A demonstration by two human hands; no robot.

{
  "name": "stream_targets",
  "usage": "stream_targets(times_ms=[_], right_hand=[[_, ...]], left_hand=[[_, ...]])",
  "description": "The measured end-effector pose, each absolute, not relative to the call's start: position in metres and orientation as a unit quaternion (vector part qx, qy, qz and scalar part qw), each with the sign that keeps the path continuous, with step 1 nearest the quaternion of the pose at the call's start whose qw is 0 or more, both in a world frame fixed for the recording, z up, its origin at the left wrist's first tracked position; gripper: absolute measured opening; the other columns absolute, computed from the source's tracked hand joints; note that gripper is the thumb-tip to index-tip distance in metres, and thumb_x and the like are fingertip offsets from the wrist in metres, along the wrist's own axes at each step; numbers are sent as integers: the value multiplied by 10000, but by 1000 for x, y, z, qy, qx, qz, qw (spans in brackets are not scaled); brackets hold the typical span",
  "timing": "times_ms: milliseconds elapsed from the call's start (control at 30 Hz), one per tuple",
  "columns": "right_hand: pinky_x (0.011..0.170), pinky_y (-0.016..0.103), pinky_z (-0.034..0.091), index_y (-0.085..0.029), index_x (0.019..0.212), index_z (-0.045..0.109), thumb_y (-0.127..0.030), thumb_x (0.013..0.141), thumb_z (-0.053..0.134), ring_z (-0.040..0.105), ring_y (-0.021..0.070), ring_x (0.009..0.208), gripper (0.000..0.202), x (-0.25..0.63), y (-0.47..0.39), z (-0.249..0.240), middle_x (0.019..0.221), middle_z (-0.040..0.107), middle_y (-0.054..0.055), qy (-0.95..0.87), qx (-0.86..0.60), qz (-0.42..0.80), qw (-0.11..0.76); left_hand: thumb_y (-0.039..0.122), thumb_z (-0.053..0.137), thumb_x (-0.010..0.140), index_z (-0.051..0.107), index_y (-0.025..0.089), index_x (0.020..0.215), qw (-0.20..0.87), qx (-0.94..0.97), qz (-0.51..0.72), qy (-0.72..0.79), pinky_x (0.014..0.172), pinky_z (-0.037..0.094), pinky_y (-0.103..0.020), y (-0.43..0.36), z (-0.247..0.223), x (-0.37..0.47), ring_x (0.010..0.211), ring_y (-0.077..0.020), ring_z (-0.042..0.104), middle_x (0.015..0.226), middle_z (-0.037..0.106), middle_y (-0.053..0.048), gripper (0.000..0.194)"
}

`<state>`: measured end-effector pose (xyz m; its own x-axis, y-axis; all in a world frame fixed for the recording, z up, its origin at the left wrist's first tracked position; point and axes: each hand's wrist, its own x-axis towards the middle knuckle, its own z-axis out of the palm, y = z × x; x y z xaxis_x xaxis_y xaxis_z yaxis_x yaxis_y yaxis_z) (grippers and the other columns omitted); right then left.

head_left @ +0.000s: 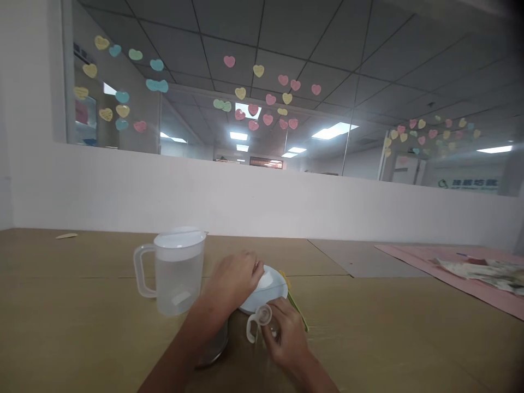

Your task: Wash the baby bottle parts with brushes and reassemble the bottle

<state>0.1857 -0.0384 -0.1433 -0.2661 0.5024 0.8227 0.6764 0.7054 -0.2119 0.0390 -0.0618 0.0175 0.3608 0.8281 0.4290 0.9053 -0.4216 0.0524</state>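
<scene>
My left hand [237, 278] reaches over the left edge of a white round dish [268, 289], its fingers curled together. Whatever those fingers hold, if anything, is hidden. Lower down, my right hand [286, 333] is closed around a small clear vessel with a round mouth and a white loop handle [251, 328]. The mouth faces up toward me. Partly hidden beneath my left forearm is a clear container with a dark rim [219, 349]. Left of my hands stands a translucent plastic pitcher [180, 284] with a white lid and a side handle.
A thin green and yellow object [298, 311] lies along the dish's right side. Pink sheeting [409, 265] with papers on it covers the table's right end. A pale flat scrap [66, 236] lies at the back left. A white wall [245, 202] with windows borders the table.
</scene>
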Motion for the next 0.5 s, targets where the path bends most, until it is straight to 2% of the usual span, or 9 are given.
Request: stream_targets(times_ms=[133, 267, 400, 500], right_hand=[[668, 340, 400, -149, 918, 576, -243, 753, 477, 522, 211, 748, 214, 184, -41, -145, 802, 581, 79, -774, -385, -107, 492], [702, 370, 422, -141, 1172, 469, -273, 776, 480, 543, 230, 801, 417, 186, -38, -152, 872, 590, 90, -754, -399, -115, 509], [746, 377, 436, -169, 1248, 389, -289, 815, 437, 549, 238, 890, 452, 188, -40, -156, 990, 582, 104, -732, -387, -94, 552], [798, 391, 433, -166, 1288, 342, -356, 823, 440, 538, 259, 964, 512, 185, -44, -155, 1087, 551, 129, -686, -408, -72, 598]], left_hand=[[328, 277, 888, 551, 166, 822, 113, -824, -210, -514, 539, 343, -247, -58, 14, 47, 658, -154, 567, 761, 605, -34, 325], [300, 271, 906, 533, 167, 841, 126, -846, -174, -487, 588, 377, -245, -52, 3, 51, 727, -147, 567, 822, 589, -44, 301], [219, 263, 908, 527, 173, 863, 133, -861, -158, -464, 624, 412, -263, -49, -5, 52, 749, -159, 570, 853, 587, -46, 272], [177, 286, 893, 529, 157, 909, 121, -869, -120, -464, 626, 436, -272, -53, -3, 56, 760, -175, 590, 879, 598, -67, 245]])
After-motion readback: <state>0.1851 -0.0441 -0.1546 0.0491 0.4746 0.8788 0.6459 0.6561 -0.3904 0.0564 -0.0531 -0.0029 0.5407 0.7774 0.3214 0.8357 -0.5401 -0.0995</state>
